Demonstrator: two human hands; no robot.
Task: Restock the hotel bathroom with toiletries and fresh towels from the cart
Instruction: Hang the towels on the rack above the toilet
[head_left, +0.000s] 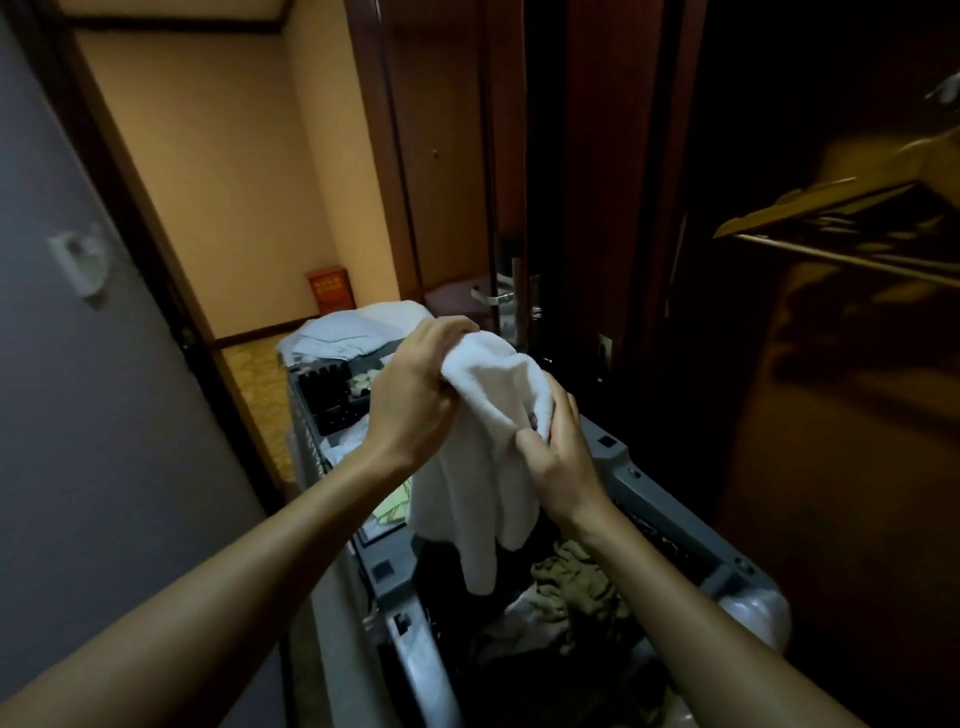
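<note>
A white towel (483, 467) hangs bunched above the grey housekeeping cart (644, 493). My left hand (415, 389) grips its upper edge from the left, fingers curled over the top. My right hand (558, 457) pinches the towel's right side lower down. The loose end of the towel dangles over the cart's dark bin. At the cart's far end lies a stack of folded white linen (353, 330). A tray of small dark toiletry bottles (330, 392) sits just before it.
Crumpled beige cloth (576, 582) lies in the cart's bin. A grey door (88, 364) stands close on the left, a dark wooden door with a metal handle (493, 297) ahead. Wooden hangers on a rail (852, 223) jut in at the right. The lit corridor lies beyond.
</note>
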